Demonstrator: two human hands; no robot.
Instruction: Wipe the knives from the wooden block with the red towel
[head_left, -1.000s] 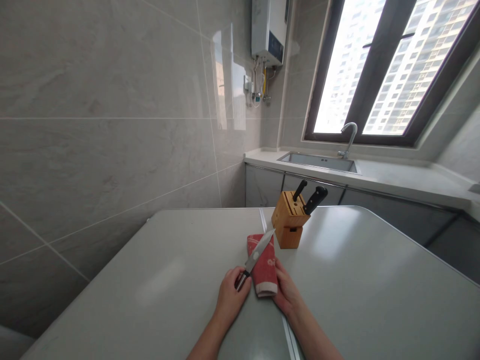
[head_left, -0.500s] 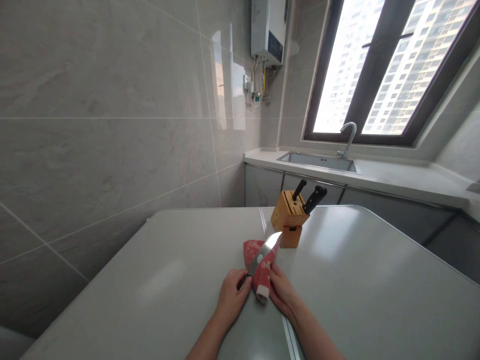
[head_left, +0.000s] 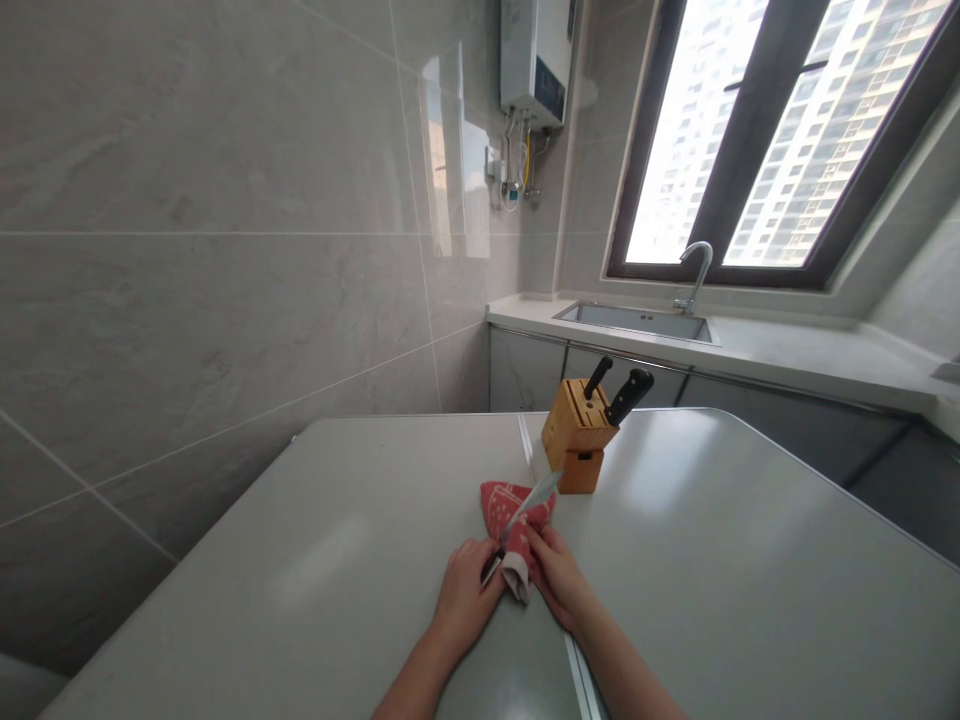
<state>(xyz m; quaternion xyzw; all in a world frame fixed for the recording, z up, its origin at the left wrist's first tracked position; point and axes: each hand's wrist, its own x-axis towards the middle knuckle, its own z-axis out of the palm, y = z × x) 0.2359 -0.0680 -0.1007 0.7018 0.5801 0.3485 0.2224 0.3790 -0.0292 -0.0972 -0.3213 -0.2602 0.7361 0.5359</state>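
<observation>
My left hand (head_left: 469,585) is closed around the dark handle of a kitchen knife (head_left: 541,490). Its blade slants up and to the right, away from me, toward the base of the knife block. A red and white patterned cloth (head_left: 501,503) lies behind and around the blade, with one part folded over the blade near the handle. My right hand (head_left: 555,572) pinches that folded part from the right side. Part of the blade is hidden under the cloth, and the right fingertips are partly covered.
Just beyond the cloth a wooden knife block (head_left: 574,425) holds black-handled knives (head_left: 630,396). All of this is on a pale table (head_left: 360,560) with a metal seam down it. Behind stand a counter with a sink (head_left: 637,320) and a faucet (head_left: 699,275).
My right hand has shifted a little left, bringing the cloth over the lower blade. The blade has turned, showing less of its bright flat side. The left hand stays on the handle.
</observation>
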